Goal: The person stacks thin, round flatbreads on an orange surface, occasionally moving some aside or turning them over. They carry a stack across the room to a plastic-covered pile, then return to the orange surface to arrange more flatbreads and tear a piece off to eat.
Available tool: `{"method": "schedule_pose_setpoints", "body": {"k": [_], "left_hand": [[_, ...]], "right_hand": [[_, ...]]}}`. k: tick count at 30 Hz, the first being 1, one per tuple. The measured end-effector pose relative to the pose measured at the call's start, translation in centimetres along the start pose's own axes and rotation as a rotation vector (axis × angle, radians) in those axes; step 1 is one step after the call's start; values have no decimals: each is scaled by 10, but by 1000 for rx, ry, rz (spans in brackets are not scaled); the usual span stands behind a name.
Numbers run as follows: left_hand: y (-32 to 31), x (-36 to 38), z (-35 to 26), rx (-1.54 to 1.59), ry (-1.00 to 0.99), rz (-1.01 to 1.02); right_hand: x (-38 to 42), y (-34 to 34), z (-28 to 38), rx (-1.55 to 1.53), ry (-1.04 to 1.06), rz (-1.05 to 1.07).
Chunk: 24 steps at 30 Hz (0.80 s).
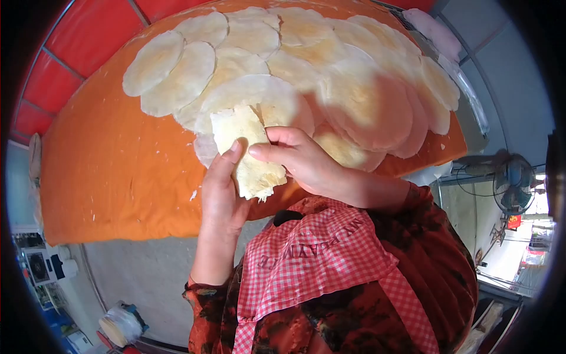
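A folded piece of thin, pale yellow flatbread [250, 150] with ragged ends is held up in front of me. My left hand [223, 186] grips its lower left side, thumb lying on the near face. From the right, my right hand [295, 154] pinches its edge between thumb and fingers. Behind it, many round flatbreads [242, 59] lie overlapping on an orange cloth [118, 171]. One round flatbread [262, 94] sits just beyond the held piece and is partly hidden by it.
Red tiles [94, 35] border the table's far left side. At the far right are a pink bundle [433, 32] and some clear plastic [466, 82]. A fan [513, 183] stands to the right. A round stool-like object [121, 324] is on the floor at lower left.
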<state>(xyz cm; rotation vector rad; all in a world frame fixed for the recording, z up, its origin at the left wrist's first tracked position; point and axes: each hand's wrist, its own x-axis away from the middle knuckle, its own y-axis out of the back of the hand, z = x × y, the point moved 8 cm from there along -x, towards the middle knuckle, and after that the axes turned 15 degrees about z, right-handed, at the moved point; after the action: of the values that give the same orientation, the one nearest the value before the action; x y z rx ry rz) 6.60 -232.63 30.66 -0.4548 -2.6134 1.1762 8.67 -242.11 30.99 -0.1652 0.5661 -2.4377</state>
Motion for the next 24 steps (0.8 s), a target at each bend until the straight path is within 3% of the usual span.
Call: {"method": "schedule_pose_setpoints", "body": {"k": [3, 5, 6, 7, 9, 12, 24], "left_hand": [[-3, 10, -10, -207, -131, 22], [-23, 19, -22, -410, -251, 187], [-38, 24, -28, -516, -297, 264], [-53, 29, -33, -619, -344, 342], [-112, 57, -54, -1258, -794, 612], [-165, 89, -58, -1392, -1216, 654], [-191, 68, 1, -1240, -1064, 793]], "right_hand": [[4, -6, 11, 348, 160, 48], [16, -19, 26, 450, 326, 63], [24, -21, 31, 641, 331, 100], [31, -36, 48, 715, 516, 132], [46, -64, 69, 700, 757, 248], [64, -99, 83, 470, 999, 448], [94, -90, 102, -30, 1136, 614]]}}
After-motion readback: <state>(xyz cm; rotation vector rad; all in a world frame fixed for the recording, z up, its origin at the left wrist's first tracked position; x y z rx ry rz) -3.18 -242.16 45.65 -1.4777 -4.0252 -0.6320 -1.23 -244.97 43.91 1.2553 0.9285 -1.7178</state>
